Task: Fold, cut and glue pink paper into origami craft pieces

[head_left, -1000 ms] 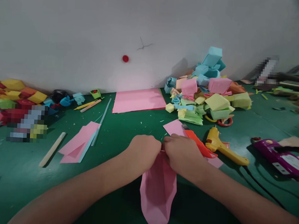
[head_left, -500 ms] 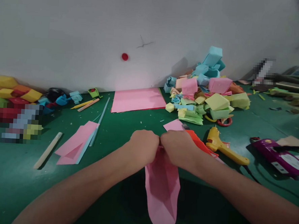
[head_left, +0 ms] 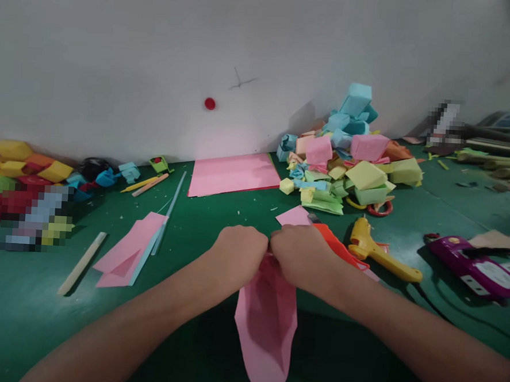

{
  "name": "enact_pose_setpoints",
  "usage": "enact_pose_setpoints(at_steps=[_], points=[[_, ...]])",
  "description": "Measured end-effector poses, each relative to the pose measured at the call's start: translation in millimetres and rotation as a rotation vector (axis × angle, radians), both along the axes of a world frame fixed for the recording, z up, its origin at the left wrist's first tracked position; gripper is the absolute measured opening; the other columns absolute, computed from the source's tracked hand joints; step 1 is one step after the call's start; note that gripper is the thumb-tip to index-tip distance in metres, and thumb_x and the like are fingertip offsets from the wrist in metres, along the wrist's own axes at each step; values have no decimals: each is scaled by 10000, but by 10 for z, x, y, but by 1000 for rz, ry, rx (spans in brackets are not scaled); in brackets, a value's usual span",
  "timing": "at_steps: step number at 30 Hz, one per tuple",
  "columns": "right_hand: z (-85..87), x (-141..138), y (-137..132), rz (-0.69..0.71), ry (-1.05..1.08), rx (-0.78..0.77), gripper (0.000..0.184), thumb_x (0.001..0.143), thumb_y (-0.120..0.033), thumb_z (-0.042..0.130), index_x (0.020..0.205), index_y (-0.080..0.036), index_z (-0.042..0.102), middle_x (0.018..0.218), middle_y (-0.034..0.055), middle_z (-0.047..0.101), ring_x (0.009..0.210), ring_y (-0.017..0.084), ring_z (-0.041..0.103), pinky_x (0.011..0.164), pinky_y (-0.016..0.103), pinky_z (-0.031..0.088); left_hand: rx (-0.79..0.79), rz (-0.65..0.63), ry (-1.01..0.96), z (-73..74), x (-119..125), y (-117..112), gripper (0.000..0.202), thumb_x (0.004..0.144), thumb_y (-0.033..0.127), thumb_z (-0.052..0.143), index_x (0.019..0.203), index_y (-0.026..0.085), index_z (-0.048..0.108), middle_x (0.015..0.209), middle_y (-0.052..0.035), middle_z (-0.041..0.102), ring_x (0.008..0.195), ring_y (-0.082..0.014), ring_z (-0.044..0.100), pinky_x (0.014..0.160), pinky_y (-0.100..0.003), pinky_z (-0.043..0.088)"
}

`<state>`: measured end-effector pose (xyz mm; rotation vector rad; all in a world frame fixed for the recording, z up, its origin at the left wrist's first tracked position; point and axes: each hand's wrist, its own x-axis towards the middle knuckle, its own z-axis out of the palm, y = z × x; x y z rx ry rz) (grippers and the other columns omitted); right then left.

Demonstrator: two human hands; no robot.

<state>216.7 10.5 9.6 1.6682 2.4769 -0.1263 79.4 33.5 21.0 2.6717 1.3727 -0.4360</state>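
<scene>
My left hand and my right hand are closed side by side at the middle of the view. Between them they grip the far end of a folded pink paper, whose hollow, creased body hangs toward me and narrows to a point. The fingertips are hidden behind the knuckles. Just beyond my right hand lie a small pink paper piece and an orange-red object, partly covered by the hand and forearm.
A yellow glue gun and a purple device lie at right. Behind stands a pile of folded papers. Pink sheets rest against the wall. Folded pink paper and a pale stick lie left on the green table.
The folded pink paper's hanging end has swung slightly left, with both hands still closed on its far end. The camera view has shifted a little.
</scene>
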Motion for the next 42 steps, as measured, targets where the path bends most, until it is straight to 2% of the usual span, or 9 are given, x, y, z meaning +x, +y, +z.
enact_pose_setpoints(at_steps=[13, 18, 23, 25, 27, 31, 36, 40, 42], points=[[127, 22, -15, 14, -19, 15, 250, 943, -219, 545, 792, -178, 740, 855, 121, 738, 812, 251, 680, 586, 312, 350, 50, -60, -15, 19, -83, 31, 169, 850, 170, 618, 715, 184, 719, 715, -107, 692, 686, -288, 694, 624, -347, 484], [87, 62, -4, -14, 44, 58, 227, 917, -255, 544, 812, -205, 739, 881, 90, 747, 805, 242, 677, 548, 307, 307, 58, -39, 14, 45, -97, 53, 216, 854, 116, 572, 722, 175, 733, 701, -114, 691, 705, -301, 707, 647, -358, 499], [0, 108, 67, -32, 132, 64, 224, 868, -210, 552, 819, -258, 765, 897, 45, 763, 829, 227, 684, 549, 297, 301, 62, 5, 11, 13, -80, 101, 281, 933, 227, 523, 785, 173, 756, 771, -143, 725, 772, -324, 721, 657, -367, 509], [-42, 120, 95, -56, 180, 66, 232, 861, -202, 551, 863, -273, 773, 896, 37, 769, 822, 226, 689, 546, 292, 310, 55, 11, -5, 3, -107, 122, 295, 950, 277, 500, 867, 197, 771, 825, -137, 744, 806, -326, 726, 662, -363, 508], [-85, 137, 117, -81, 233, 68, 231, 855, -202, 555, 890, -271, 773, 875, 37, 773, 791, 224, 694, 539, 288, 324, 39, 5, -46, 16, -156, 139, 317, 959, 324, 482, 1114, 241, 745, 933, -118, 765, 875, -328, 728, 673, -357, 504], [-167, 198, 161, -106, 368, 69, 310, 848, -184, 572, 1075, -274, 762, 960, 21, 791, 846, 211, 712, 607, 274, 428, -137, 62, -209, 122, -291, 171, 604, 980, 408, 424, 1555, 232, 374, 1008, -96, 769, 909, -296, 728, 665, -328, 490], [-224, 253, 201, -117, 568, 27, 424, 851, -204, 614, 1261, -268, 701, 1104, 2, 779, 970, 190, 714, 768, 253, 520, -554, 119, -356, 245, -484, 255, 672, 952, 313, 447, 1591, 279, 243, 888, 3, 764, 725, -181, 717, 611, -248, 470], [-192, 233, 171, -100, 861, -140, 518, 819, -168, 645, 1325, -277, 664, 1130, 10, 769, 954, 200, 717, 798, 292, 560, -615, 21, -268, 218, -643, 348, 940, 851, 312, 628, 1625, 246, 100, 887, 10, 748, 695, -179, 667, 577, -233, 423], [-165, 216, 151, -92, 952, -230, 574, 807, -134, 654, 1363, -277, 629, 1170, 20, 756, 987, 198, 709, 827, 311, 570, -630, -55, -248, 169, -699, 392, 1003, 783, 317, 726, 1615, 220, 174, 880, 4, 734, 705, -188, 646, 575, -234, 411]])
